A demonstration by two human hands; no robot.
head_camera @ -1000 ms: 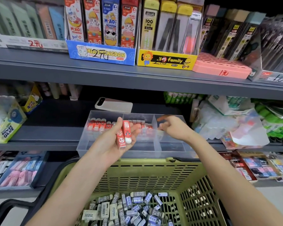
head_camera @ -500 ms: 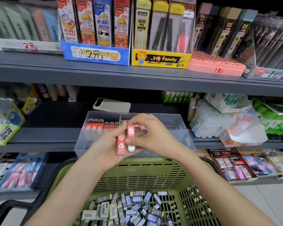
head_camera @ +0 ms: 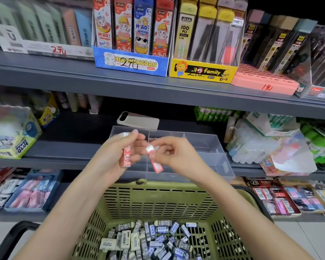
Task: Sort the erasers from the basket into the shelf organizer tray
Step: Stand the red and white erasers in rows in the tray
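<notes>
Gripping one red-sleeved white eraser [head_camera: 126, 157] upright in the left hand [head_camera: 109, 162], pinching a second red-sleeved eraser [head_camera: 156, 164], tilted, in the right hand [head_camera: 176, 156]; both hovering before the clear plastic divided tray [head_camera: 210, 145], above the green slotted basket [head_camera: 158, 201] holding grey-sleeved erasers [head_camera: 148, 239].

Hands: two, left hand [head_camera: 111, 160] and right hand [head_camera: 176, 156].
Red-sleeved erasers: two, a left eraser [head_camera: 127, 156] and a right eraser [head_camera: 156, 163], one per hand.
Green basket [head_camera: 158, 186]: one.
Basket erasers [head_camera: 150, 239]: a loose heap, dark, blue and white sleeves mixed, too many and too overlapped to count; dozens at least.
Clear organizer tray [head_camera: 204, 145]: one.
Phone [head_camera: 139, 120] on the shelf behind it: one.
Blue display box [head_camera: 131, 63]: one, with four cartoon packs [head_camera: 123, 25] standing in it.
Yellow display box [head_camera: 203, 71]: one.
</notes>
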